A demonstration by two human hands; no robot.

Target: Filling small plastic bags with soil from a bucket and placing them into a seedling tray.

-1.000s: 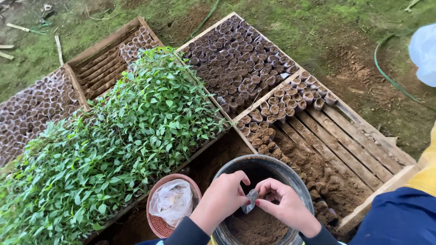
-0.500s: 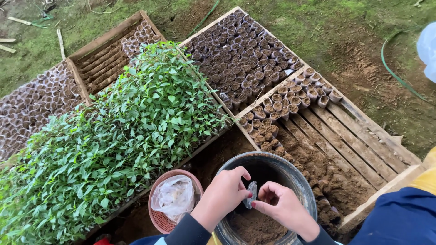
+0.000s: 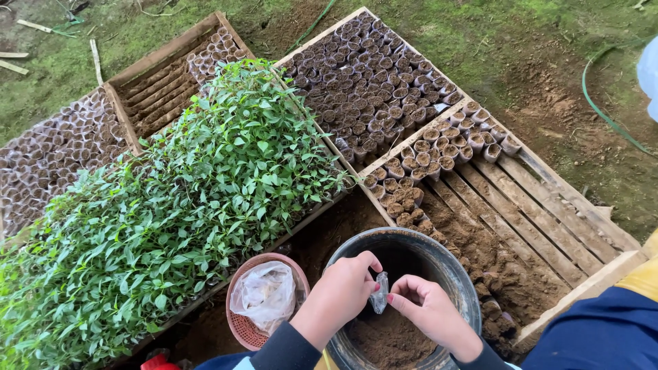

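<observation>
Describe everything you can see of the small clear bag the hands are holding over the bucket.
The small clear bag is a thin, see-through plastic sleeve, crinkled and hanging roughly upright. The left hand pinches its upper edge with thumb and fingertips; the right hand grips its right side. It hangs above the brown soil inside the dark round bucket, apart from the soil as far as can be seen. Whether it holds any soil cannot be told; it looks limp and mostly empty.

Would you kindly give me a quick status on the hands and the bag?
Left hand and right hand both pinch small clear bag. Bag over soil bucket. Nothing in the way.
</observation>
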